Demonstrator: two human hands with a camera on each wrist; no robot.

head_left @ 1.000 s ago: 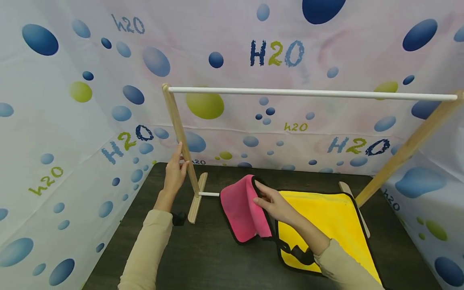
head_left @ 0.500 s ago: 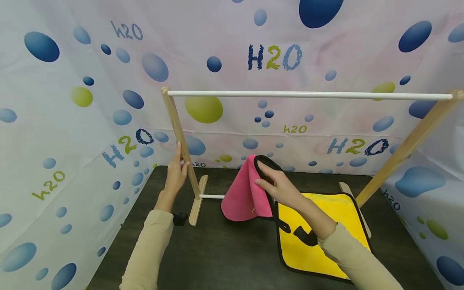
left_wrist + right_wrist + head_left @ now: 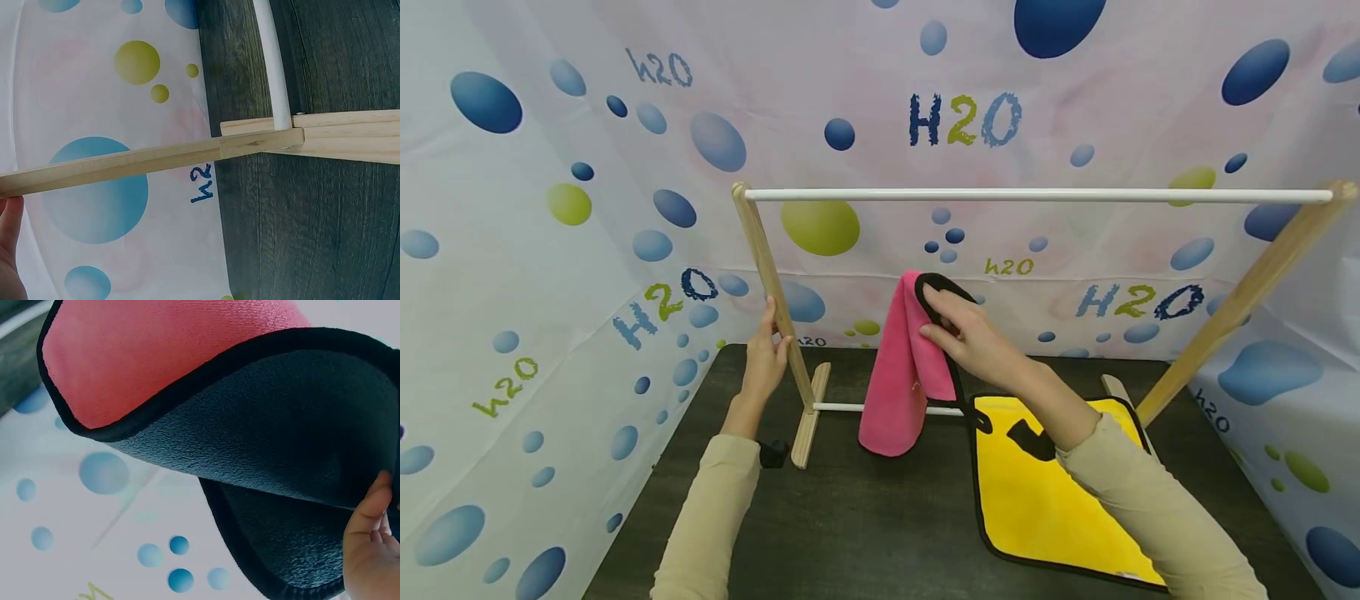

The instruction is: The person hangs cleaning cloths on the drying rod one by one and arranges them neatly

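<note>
My right hand (image 3: 973, 333) pinches a pink cloth (image 3: 895, 375) with black edging by its upper edge. The cloth hangs folded from the fingers, below the upper white bar (image 3: 1037, 195) and overlapping the lower white bar (image 3: 838, 407) in the head view. In the right wrist view the dark grey back (image 3: 262, 425) of the cloth faces the camera, and the thumb lies against it. On the left, my left hand (image 3: 763, 362) holds the left wooden post (image 3: 767, 250) of a rack between thumb and fingers. Only part of that hand (image 3: 9, 250) shows in the left wrist view.
A yellow cloth (image 3: 1045, 508) with black edging lies flat on the dark table (image 3: 842, 525), partly under my right forearm. The rack's right wooden post (image 3: 1247, 300) rises beyond it, and its left foot (image 3: 810, 417) rests on the table. A printed curtain (image 3: 550, 375) encloses the back and sides.
My right hand has lifted the pink cloth upward from near the table, so it now hangs longer and narrower. My left hand has stayed on the post.
</note>
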